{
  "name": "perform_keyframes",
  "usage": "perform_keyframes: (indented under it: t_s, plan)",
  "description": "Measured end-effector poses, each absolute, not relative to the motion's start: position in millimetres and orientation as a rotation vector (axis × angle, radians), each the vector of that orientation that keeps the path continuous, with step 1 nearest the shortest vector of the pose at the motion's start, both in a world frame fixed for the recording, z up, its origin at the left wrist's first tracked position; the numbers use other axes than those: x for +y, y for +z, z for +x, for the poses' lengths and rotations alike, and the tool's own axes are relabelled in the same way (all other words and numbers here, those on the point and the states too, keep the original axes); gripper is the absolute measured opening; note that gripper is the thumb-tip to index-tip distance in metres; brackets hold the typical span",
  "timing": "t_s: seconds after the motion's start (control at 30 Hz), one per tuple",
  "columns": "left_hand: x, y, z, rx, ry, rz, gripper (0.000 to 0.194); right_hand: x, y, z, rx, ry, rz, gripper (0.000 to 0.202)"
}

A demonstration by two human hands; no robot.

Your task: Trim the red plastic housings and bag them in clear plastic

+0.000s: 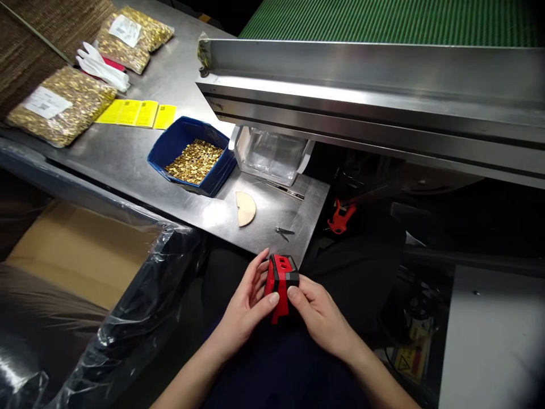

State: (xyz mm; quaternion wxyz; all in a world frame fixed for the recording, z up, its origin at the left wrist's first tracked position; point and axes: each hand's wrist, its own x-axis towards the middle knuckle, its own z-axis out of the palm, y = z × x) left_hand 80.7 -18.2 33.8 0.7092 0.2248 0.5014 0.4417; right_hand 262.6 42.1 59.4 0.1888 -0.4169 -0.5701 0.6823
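Both hands on it: left hand point(244, 309) clamped along one side of a red-and-black housing point(281, 287), thumb across the front, while right hand point(321, 315) pinches the opposite side between thumb and fingers. It's up off the surface, by the near corner of the worktop point(196, 218), top tilted forward; the two-sided hold probably keeps it steady.

Just beyond, close to that corner, lies a small metal clipper point(284, 232), then a pale half-disc point(247, 210) by the front edge, both likely left within easy reach. A slim tool point(289, 192) lies next to a white tray point(236, 149) of clear plastic bags.

Left of it, a blue bin point(162, 150) sits open, presumably for easy picking of its gold pieces point(196, 162). Farther along come yellow cards point(147, 113), stuffed bags point(80, 108) and white gloves point(102, 68); across the back runs green ribbed belting point(383, 23).
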Motion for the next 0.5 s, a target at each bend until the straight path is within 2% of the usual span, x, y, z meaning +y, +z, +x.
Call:
perform_keyframes:
  t_s: [0.17, 0.5]
  plan:
    - [-13.7, 43.7, 81.6, 1.2, 1.0, 0.704, 0.06, 39.3, 62.7, 261.5, -1.73, 1.838, -1.155, 0.032]
    - [-18.3, 42.2, 99.7, 1.347, 1.068, 0.629, 0.034, 26.2, 56.5, 257.8, -1.998, 1.727, -1.126, 0.024]
